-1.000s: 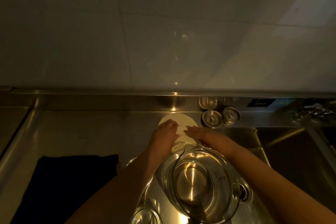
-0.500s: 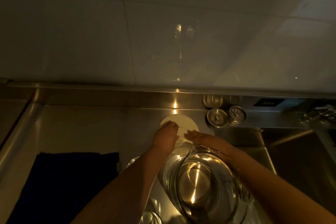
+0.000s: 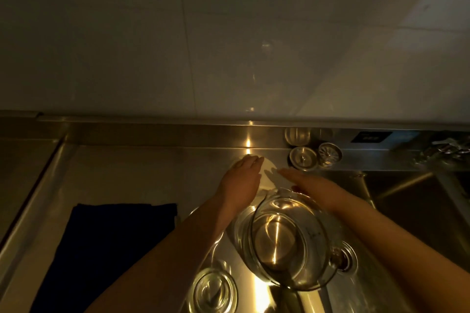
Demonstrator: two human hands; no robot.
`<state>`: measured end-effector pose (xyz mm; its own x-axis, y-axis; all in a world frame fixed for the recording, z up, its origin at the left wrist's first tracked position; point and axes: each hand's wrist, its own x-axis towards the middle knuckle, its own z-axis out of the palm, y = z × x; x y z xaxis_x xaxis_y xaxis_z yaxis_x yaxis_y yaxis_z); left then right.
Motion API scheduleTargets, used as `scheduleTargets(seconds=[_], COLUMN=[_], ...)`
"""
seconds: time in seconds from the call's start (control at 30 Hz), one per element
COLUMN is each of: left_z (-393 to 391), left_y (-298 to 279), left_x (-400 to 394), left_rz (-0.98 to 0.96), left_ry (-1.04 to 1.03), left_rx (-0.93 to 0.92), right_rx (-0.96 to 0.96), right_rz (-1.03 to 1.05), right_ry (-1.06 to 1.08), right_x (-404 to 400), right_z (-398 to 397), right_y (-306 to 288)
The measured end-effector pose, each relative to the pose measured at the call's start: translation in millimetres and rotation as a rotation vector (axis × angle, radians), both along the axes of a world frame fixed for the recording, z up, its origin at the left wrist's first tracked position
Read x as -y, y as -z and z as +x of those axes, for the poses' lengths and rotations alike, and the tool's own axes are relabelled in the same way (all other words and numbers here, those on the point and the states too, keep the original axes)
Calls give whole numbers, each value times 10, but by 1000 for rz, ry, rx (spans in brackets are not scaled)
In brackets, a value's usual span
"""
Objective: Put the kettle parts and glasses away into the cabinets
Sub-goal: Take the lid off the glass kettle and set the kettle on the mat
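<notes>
A white round disc (image 3: pixel 270 173) lies flat on the steel counter near the back wall. My left hand (image 3: pixel 241 178) rests on its left side, fingers curled over the far rim. My right hand (image 3: pixel 305 183) lies flat with straight fingers, its tips at the disc's right edge. In front of both hands stands a clear glass kettle body (image 3: pixel 284 241) with a shiny metal bottom, and it hides the near part of the disc. A drinking glass (image 3: pixel 215 290) stands at the bottom of the view, between my forearms. Another glass (image 3: pixel 297 134) stands against the back ledge.
Two metal sink strainers (image 3: pixel 304 157) (image 3: pixel 329 154) sit on the counter right of the disc. A dark cloth (image 3: pixel 109 249) lies at the left front. The sink basin (image 3: pixel 419 198) drops off to the right, with a tap (image 3: pixel 445 150) at its far edge. The light is dim.
My left hand has slid farther back to the disc's far rim. My right hand has flattened and drawn a little to the right. The view has tilted slightly.
</notes>
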<state>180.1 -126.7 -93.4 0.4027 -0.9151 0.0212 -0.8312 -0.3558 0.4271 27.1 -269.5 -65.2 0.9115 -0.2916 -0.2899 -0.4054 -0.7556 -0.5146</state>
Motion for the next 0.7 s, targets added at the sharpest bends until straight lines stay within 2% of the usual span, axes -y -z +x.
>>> scheduleTargets(seconds=[0.07, 0.13, 0.27, 0.37, 0.53, 0.7], left_z=[-107, -263, -650, -874, -1121, -1288], left_y=[-213, -450, -689, -679, -522, -425], left_x=[-85, -210, -500, -690, -953, -1164], left_rz=[-100, -187, -147, -107, 2, 22], left_ry=[17, 43, 157, 238, 318, 361], left_rx=[66, 68, 12, 48, 77, 243], right_rx=[-73, -37, 111, 181, 154, 262], right_rz=[-16, -188, -277, -311, -309, -377], right_ry=[44, 80, 164, 100, 145, 161], right_x=[-55, -120, -410, -706, -1218, -1623], right_z=[-101, -217, -557, -830, -1239, -1403], right_y=[-218, -402, -554, -522, -348, -124])
